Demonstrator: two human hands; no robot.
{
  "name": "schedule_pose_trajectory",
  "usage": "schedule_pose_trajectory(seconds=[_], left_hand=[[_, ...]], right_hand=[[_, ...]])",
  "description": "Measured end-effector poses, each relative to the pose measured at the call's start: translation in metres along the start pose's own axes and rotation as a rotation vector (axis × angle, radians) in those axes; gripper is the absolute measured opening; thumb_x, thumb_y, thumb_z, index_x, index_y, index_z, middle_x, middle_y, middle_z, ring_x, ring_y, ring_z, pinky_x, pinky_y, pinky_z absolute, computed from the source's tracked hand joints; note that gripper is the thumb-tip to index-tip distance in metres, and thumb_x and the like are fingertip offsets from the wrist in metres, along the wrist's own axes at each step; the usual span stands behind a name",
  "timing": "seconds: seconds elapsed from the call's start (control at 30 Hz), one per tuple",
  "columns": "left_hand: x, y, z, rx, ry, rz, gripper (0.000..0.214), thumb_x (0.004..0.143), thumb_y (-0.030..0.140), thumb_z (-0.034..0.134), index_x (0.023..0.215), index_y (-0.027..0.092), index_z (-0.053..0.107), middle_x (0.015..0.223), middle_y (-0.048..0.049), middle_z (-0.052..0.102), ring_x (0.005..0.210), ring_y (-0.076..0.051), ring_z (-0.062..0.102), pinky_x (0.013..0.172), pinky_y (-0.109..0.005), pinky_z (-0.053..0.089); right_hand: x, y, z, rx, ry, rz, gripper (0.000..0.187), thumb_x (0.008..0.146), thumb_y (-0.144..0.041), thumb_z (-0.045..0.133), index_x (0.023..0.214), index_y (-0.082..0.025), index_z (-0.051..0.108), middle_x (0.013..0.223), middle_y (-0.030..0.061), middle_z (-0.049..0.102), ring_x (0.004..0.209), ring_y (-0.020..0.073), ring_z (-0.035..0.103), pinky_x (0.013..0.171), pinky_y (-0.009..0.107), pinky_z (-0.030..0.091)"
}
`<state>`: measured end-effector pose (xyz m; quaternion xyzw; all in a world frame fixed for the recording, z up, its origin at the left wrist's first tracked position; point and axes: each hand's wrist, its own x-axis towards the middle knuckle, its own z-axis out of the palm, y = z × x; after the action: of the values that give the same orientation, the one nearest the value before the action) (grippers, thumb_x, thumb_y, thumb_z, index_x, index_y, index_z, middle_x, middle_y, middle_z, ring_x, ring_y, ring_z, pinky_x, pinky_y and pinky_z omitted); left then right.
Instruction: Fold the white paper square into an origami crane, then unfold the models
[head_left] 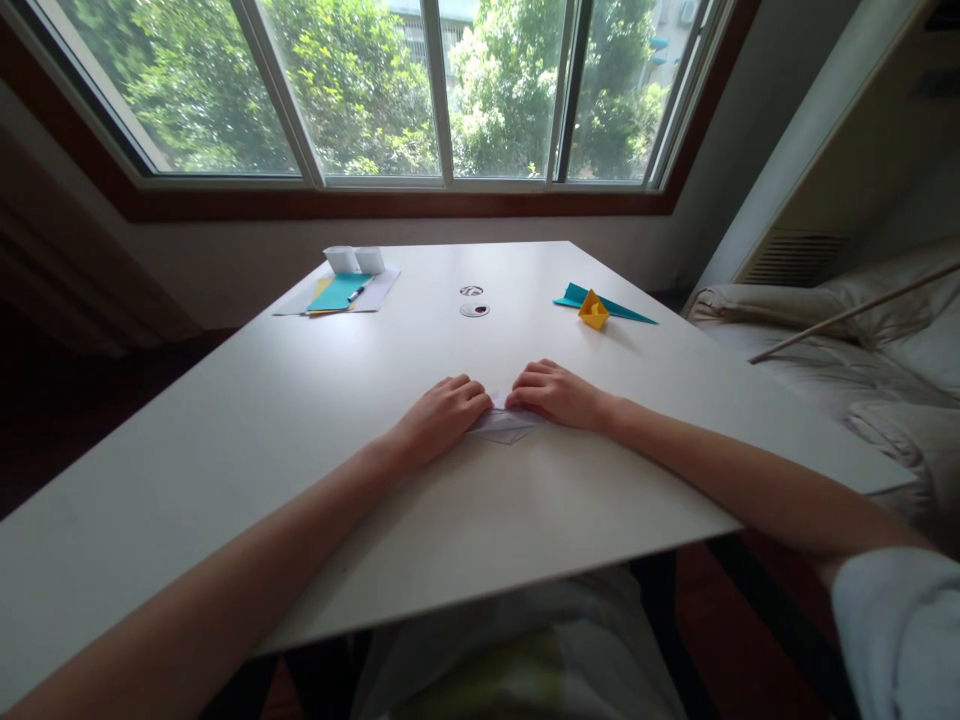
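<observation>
The left hand (448,408) and right hand (555,392) are pinching the folded white paper (504,424), apparently steadying its creases against the tabletop (315,400).

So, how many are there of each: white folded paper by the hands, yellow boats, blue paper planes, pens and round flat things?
Folded white paper touched by left hand and right hand: 1
Yellow boat: 1
Blue paper plane: 1
Pen: 1
Round flat things: 2
Total: 6

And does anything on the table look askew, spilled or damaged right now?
Nothing I can see looks spilled or damaged. Only mild untidiness: at far left, the teal sheet and the yellow sheet under it lie crooked on the white paper.
</observation>
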<state>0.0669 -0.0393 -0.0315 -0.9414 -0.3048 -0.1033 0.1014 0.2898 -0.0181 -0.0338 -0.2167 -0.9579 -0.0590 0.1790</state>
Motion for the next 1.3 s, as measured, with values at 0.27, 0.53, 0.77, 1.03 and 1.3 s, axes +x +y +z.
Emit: schedule_pose_trajectory(seconds=[0.27,0.53,0.77,1.03,1.3], left_hand=[[-0.002,0.003,-0.001,0.152,-0.022,0.067,0.023,0.092,0.02,0.038,0.097,0.013,0.059,0.087,-0.0076,0.06,0.085,-0.019,0.051,0.078,-0.031,0.04],[-0.002,0.002,0.0,0.229,-0.019,0.102,0.019,0.09,0.019,0.045,0.095,0.015,0.062,0.086,-0.0072,0.06,0.084,-0.019,0.051,0.072,-0.03,0.04],[-0.001,0.004,-0.002,0.157,-0.063,0.068,0.021,0.091,0.02,0.041,0.096,0.016,0.061,0.089,-0.0069,0.059,0.087,-0.019,0.05,0.072,-0.03,0.041],[-0.002,0.011,-0.011,0.097,-0.151,0.006,0.022,0.091,0.018,0.039,0.101,0.016,0.058,0.089,-0.0066,0.056,0.084,-0.018,0.05,0.07,-0.029,0.042],[-0.001,0.014,-0.014,0.143,-0.185,-0.032,0.025,0.09,0.016,0.037,0.106,0.015,0.057,0.089,-0.0076,0.055,0.079,-0.019,0.051,0.065,-0.029,0.042]], right_hand=[[-0.003,0.0,0.005,-0.145,0.064,-0.127,0.024,0.092,-0.023,0.04,0.093,-0.019,0.063,0.088,0.0041,0.064,0.084,0.0154,0.049,0.079,0.028,0.036],[-0.002,0.0,0.007,-0.219,0.14,-0.19,0.022,0.09,-0.025,0.044,0.087,-0.019,0.065,0.081,0.0034,0.063,0.077,0.0148,0.049,0.074,0.028,0.038],[-0.004,0.0,0.003,-0.132,0.046,-0.159,0.022,0.089,-0.022,0.043,0.092,-0.02,0.066,0.083,0.0044,0.063,0.078,0.0156,0.049,0.073,0.028,0.039],[-0.004,0.003,-0.004,0.076,-0.064,-0.037,0.028,0.084,-0.013,0.043,0.1,-0.018,0.065,0.079,0.0064,0.061,0.079,0.0161,0.051,0.076,0.028,0.041],[0.002,-0.002,-0.006,-0.019,-0.181,0.015,0.035,0.084,-0.014,0.043,0.113,-0.023,0.061,0.08,0.0073,0.058,0.074,0.0169,0.05,0.071,0.03,0.039]])
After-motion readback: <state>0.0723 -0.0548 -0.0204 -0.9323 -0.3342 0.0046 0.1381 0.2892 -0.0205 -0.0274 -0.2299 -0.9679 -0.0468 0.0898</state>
